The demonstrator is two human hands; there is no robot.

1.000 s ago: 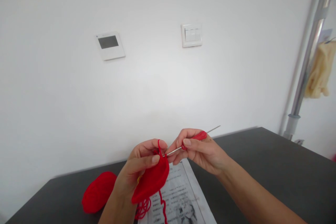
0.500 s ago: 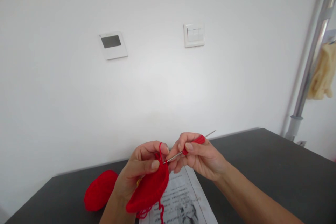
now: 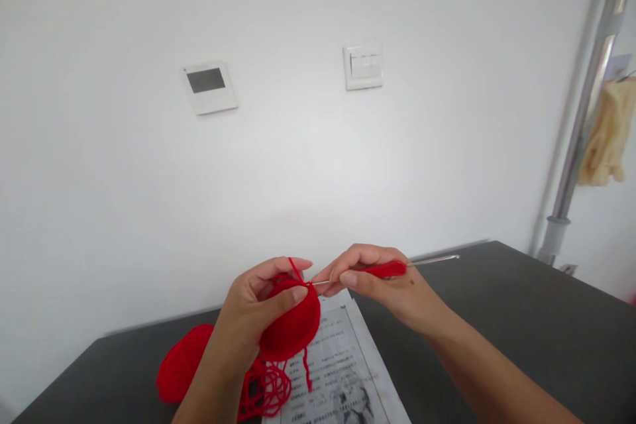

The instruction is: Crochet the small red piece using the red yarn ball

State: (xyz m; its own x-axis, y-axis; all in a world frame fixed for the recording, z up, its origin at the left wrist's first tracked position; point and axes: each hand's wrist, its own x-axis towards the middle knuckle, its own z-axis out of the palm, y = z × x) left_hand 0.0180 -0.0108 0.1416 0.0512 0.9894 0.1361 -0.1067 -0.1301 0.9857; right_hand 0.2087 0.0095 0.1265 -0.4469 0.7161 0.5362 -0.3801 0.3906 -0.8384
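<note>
Between thumb and fingers, my left hand (image 3: 253,308) pinches a rounded red crochet piece (image 3: 293,324) by its upper edge. A strand of red yarn runs up over the left forefinger. My right hand (image 3: 380,281) grips a crochet hook (image 3: 390,269) by its red handle, its bare metal end pointing out to the right. The hook's other tip meets the edge of the piece beside my left thumb; how it sits in the stitch is too small to tell. A short yarn tail (image 3: 307,371) dangles below the piece.
A red yarn ball (image 3: 183,364) lies on the dark table (image 3: 497,331), partly behind my left forearm. Loose yarn loops (image 3: 268,387) spill over a printed sheet (image 3: 338,358). The white wall behind carries a switch (image 3: 364,66) and a panel (image 3: 209,87).
The crochet piece has turned and risen, showing rounder. The hook has swung nearer level, its free end further right. More loose yarn loops show under the piece.
</note>
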